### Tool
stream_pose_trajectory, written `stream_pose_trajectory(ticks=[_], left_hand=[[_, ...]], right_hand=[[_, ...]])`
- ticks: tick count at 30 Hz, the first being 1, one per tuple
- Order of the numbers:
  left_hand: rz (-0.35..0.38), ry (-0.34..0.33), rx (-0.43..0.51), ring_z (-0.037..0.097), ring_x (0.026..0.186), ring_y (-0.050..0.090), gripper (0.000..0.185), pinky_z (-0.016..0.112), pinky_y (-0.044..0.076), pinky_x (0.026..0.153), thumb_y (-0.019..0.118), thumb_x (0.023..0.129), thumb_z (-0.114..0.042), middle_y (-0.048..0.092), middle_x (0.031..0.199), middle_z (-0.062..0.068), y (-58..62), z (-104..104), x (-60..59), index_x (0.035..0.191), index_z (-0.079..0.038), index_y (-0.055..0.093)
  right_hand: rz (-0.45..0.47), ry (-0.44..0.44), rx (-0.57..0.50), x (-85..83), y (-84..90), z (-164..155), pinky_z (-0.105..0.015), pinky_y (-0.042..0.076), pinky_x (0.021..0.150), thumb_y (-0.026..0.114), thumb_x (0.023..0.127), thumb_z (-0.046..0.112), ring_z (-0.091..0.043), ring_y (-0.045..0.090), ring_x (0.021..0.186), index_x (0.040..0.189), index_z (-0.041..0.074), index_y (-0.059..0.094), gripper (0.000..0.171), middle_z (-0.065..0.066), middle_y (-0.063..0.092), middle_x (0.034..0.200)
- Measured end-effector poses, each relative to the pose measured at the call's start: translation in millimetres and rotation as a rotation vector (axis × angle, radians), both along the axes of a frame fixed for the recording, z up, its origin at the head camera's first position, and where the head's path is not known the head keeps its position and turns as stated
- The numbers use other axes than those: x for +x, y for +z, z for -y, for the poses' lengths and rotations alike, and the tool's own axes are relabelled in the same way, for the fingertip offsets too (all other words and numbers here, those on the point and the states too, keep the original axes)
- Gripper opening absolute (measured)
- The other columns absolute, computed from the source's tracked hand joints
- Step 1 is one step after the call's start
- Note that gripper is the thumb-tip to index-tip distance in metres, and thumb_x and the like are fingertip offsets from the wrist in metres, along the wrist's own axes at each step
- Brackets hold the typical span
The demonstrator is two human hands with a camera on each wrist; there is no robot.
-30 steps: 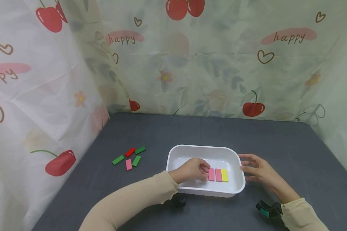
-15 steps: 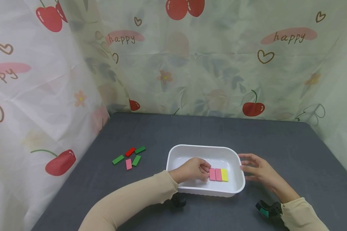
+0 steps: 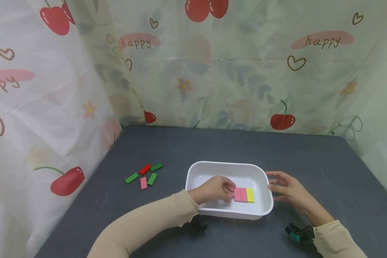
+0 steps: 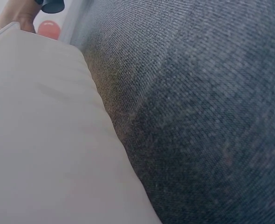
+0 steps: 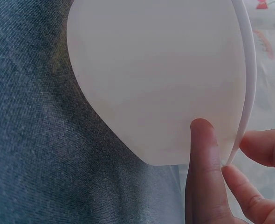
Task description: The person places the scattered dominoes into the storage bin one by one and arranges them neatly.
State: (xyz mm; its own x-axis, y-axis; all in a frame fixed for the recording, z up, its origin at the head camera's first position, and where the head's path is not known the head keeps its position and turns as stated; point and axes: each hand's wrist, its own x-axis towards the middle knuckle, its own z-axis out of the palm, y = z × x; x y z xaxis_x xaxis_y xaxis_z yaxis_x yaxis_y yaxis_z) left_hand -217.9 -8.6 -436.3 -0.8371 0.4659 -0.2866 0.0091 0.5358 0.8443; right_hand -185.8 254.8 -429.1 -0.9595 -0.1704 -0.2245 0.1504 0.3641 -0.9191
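In the head view, my left hand (image 3: 214, 189) reaches into a white plastic tray (image 3: 226, 215), fingers bent. Its fingertips hold the left edge of a pink tile (image 3: 237, 195). A second pink tile (image 3: 243, 195) lies against that one, and a yellow tile (image 3: 250, 195) follows on the right, forming a level row on the tray floor. My right hand (image 3: 291, 193) rests its extended fingertips on the tray's right end. From the right wrist view, one finger (image 5: 202, 158) lies along the outer wall (image 5: 161, 84) and others touch the rim. The left wrist view hides the left fingers.
To the left of the tray lie several loose tiles: green ones (image 3: 131, 178), a red one (image 3: 145, 169) and a pink one (image 3: 143, 183). A dark cloth (image 3: 187, 143) covers the table. Printed curtains (image 3: 219, 71) stand behind and at the sides.
The left pink tile has slid a little right under my left fingertips, closing the narrow gap to the second pink tile. My right hand and the tray hold the same place.
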Motion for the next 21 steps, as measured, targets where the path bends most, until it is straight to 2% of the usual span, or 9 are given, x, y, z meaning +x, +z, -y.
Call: stream_pose_trajectory(ticks=[14,21], left_hand=[[-0.002,0.0,0.023,0.01,0.077,0.064,0.04,0.024,0.054,0.078,0.077,0.076,0.003,0.068,0.089,0.001,-1.1,2.3,-1.0,0.114,-0.002,0.066],[-0.038,-0.004,0.102,0.011,0.08,0.067,0.039,0.023,0.053,0.074,0.075,0.075,0.007,0.068,0.092,0.006,1.1,9.8,-4.8,0.112,-0.001,0.066]], right_hand=[[0.006,-0.009,0.013,-1.0,0.0,0.3,-0.046,0.056,0.08,0.07,0.089,0.025,-0.022,0.061,0.102,0.144,0.001,0.036,0.068,-0.024,0.053,0.125],[-0.005,-0.008,0.004,-0.6,-0.2,0.7,-0.046,0.056,0.079,0.07,0.089,0.024,-0.021,0.062,0.1,0.143,0.001,0.037,0.068,-0.023,0.054,0.123]])
